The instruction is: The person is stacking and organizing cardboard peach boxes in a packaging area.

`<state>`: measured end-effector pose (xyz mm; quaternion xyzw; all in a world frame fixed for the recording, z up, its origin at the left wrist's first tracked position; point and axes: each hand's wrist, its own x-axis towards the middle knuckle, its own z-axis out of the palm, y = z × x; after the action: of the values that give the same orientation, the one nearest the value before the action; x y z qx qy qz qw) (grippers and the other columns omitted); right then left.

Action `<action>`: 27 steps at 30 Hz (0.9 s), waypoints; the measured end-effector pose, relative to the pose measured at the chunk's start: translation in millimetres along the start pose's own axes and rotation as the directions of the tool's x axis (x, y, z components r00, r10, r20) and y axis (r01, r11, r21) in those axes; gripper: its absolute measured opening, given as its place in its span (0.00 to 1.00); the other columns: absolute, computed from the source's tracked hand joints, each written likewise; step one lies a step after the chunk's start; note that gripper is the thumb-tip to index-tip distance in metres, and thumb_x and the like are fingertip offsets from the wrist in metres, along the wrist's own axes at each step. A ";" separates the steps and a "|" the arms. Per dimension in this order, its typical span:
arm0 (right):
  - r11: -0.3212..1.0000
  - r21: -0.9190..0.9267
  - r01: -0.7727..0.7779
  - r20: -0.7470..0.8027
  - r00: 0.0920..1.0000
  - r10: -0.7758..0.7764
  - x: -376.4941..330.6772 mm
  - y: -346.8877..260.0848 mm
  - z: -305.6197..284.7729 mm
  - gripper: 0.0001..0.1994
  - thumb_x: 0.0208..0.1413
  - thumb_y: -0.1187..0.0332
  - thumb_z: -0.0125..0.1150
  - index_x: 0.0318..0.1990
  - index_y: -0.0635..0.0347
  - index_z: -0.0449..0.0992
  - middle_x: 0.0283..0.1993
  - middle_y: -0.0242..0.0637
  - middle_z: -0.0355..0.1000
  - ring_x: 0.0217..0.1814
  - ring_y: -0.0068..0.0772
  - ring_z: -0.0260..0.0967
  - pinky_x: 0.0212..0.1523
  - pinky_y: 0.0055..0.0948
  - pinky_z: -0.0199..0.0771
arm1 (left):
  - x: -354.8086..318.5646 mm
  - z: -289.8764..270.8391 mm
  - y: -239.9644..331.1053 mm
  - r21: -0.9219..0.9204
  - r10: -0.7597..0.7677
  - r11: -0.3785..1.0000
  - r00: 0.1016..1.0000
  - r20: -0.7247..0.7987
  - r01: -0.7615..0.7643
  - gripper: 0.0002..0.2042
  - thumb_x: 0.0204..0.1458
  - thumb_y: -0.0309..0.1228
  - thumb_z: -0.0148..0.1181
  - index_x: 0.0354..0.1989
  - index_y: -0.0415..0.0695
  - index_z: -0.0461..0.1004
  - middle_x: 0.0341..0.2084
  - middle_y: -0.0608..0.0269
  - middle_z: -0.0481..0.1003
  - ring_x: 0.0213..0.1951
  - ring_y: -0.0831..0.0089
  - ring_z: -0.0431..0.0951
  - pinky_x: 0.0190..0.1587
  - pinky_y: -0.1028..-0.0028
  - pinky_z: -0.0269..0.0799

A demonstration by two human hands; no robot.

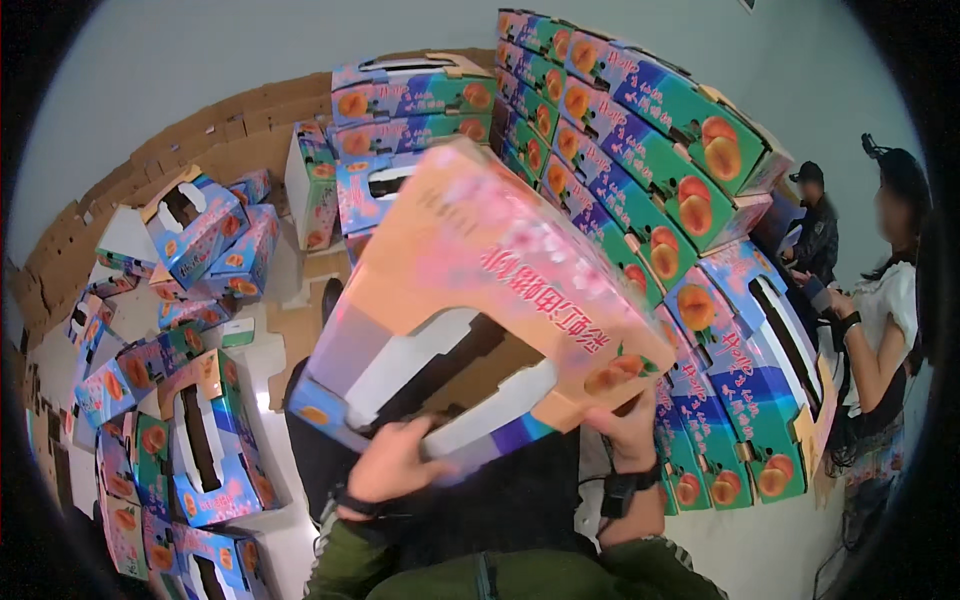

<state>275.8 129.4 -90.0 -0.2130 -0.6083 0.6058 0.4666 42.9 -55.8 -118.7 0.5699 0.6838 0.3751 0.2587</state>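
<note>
A cardboard fruit box (pixel 450 265) hangs tilted in front of me, over my lap. Pink blossoms and peaches are printed on its orange, pink and blue top, which has a wide cut-out with white flaps. My left hand (pixel 400 465) is closed on the near edge of the box beside the cut-out, fingertips hidden behind the panel. Closed round the near right corner, my right hand (pixel 630 430) grips it below a printed peach. Dark bands are on both wrists.
Tall stacks of similar boxes (pixel 650 140) rise at the back and right. Several loose boxes (pixel 215 435) lie scattered on the floor to the left, before a brown cardboard barrier (pixel 220 140). Two people, one in a white top (pixel 885 310), stand at the far right.
</note>
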 end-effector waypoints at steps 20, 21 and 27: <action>0.973 -0.022 -0.230 0.481 0.850 0.212 -26.6 29.4 20.4 0.35 0.62 0.46 0.49 0.68 0.63 0.52 0.67 0.49 0.56 0.65 0.44 0.62 0.63 0.39 0.60 | 67.5 -87.5 33.2 -0.966 -0.258 -0.081 0.942 -0.216 -0.244 0.19 0.67 0.36 0.43 0.61 0.38 0.60 0.57 0.50 0.69 0.59 0.57 0.69 0.63 0.58 0.63; 0.964 0.004 -0.266 0.467 0.853 0.234 -26.9 31.1 18.8 0.36 0.62 0.45 0.49 0.68 0.63 0.52 0.66 0.50 0.56 0.65 0.44 0.62 0.63 0.39 0.60 | 76.1 -90.0 23.9 -0.964 -0.225 -0.165 0.959 -0.170 -0.210 0.20 0.67 0.36 0.43 0.61 0.37 0.60 0.58 0.48 0.68 0.59 0.56 0.69 0.64 0.57 0.62; 0.945 0.029 -0.325 0.490 0.829 0.270 -30.1 40.2 25.8 0.40 0.59 0.41 0.51 0.68 0.63 0.51 0.65 0.49 0.57 0.64 0.43 0.62 0.62 0.39 0.60 | 101.5 -92.6 5.5 -0.945 -0.222 -0.239 0.960 -0.171 -0.224 0.20 0.66 0.34 0.43 0.62 0.35 0.59 0.59 0.44 0.65 0.60 0.52 0.66 0.66 0.54 0.58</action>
<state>256.4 97.7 -132.6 -0.1220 -0.6293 0.7376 0.2122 -48.2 23.2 -52.6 0.0863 0.1514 0.8443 0.5068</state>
